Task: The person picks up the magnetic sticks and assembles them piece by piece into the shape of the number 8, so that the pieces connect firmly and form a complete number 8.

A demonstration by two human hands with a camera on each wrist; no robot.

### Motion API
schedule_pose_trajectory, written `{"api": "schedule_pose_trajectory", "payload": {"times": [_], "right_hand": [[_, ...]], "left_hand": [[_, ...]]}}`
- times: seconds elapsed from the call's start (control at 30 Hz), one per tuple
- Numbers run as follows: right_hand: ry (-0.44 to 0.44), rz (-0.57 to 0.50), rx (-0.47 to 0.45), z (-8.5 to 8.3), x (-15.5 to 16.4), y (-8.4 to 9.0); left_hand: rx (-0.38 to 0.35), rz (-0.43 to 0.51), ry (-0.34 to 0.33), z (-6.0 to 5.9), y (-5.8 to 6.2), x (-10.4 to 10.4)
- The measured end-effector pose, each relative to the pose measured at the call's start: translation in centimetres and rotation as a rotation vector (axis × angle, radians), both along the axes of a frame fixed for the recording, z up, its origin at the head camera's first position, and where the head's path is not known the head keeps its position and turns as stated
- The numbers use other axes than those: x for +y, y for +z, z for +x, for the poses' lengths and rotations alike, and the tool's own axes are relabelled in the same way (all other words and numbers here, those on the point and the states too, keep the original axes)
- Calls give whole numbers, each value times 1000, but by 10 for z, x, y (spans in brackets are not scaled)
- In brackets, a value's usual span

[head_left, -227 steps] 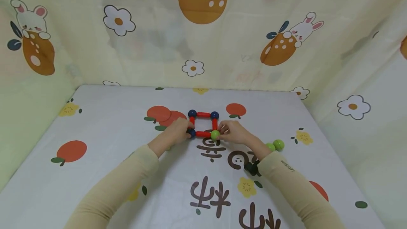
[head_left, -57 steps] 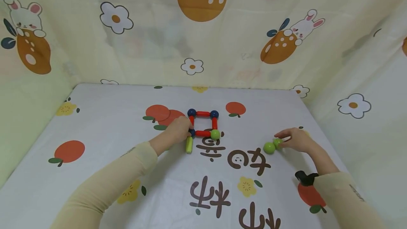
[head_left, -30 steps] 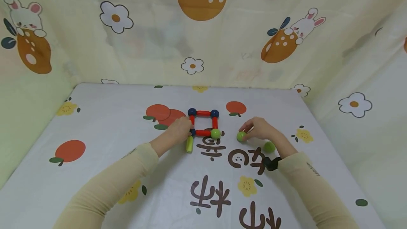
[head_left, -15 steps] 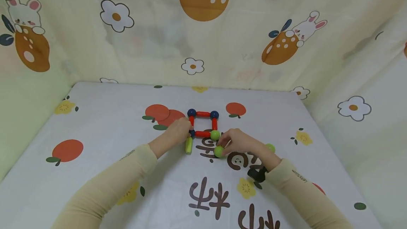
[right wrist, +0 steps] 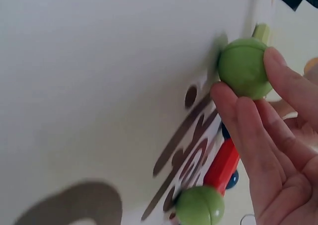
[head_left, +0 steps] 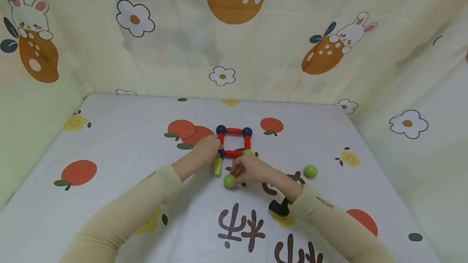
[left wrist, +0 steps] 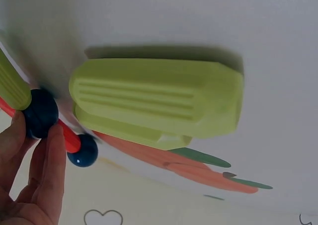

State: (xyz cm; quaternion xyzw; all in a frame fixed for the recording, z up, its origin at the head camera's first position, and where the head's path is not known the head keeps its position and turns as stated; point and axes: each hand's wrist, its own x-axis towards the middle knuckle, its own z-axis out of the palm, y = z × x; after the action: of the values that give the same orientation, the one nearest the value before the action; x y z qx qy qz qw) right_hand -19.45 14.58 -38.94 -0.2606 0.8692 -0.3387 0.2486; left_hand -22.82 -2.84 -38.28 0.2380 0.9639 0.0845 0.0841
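Observation:
A square of red rods [head_left: 234,131] joined by balls lies mid-table, with dark blue balls [head_left: 221,129] at three corners and a green ball [head_left: 248,151] at the near right one. My left hand [head_left: 205,149] pinches the near left blue ball [left wrist: 41,113] between thumb and fingers. From that ball a light green rod [head_left: 217,167] points toward me. My right hand [head_left: 252,170] pinches a loose green ball [head_left: 230,181] by its side, close to the rod's near end. The right hand partly hides the corner green ball.
Another green ball [head_left: 310,171] lies on the table to the right, beyond my right forearm. Beside my left hand, light green rods [left wrist: 154,96] lie on the printed tablecloth, hidden from the head view. A patterned curtain [head_left: 175,52] closes off the back and sides.
The right hand has taken one of two green balls at the right and carried it left to near the green rod. That rod shows at the corner since the earliest frame. The left hand stays.

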Motion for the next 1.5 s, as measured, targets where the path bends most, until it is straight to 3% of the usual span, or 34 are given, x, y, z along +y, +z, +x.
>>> {"api": "schedule_pose_trajectory", "payload": {"times": [0.5, 0.83, 1.17, 1.37, 1.5], "right_hand": [[15, -67, 116, 9, -25, -5], [24, 7, 187, 11, -31, -5], [29, -37, 152, 11, -29, -5], [89, -124, 90, 5, -19, -7], [112, -143, 110, -1, -10, -5]], "left_hand": [[30, 25, -19, 1, -2, -2], [15, 34, -11, -2, -2, -1], [15, 33, -6, -1, -2, 0], [9, 56, -12, -1, -5, -1], [11, 53, -11, 0, -4, -1]]}}
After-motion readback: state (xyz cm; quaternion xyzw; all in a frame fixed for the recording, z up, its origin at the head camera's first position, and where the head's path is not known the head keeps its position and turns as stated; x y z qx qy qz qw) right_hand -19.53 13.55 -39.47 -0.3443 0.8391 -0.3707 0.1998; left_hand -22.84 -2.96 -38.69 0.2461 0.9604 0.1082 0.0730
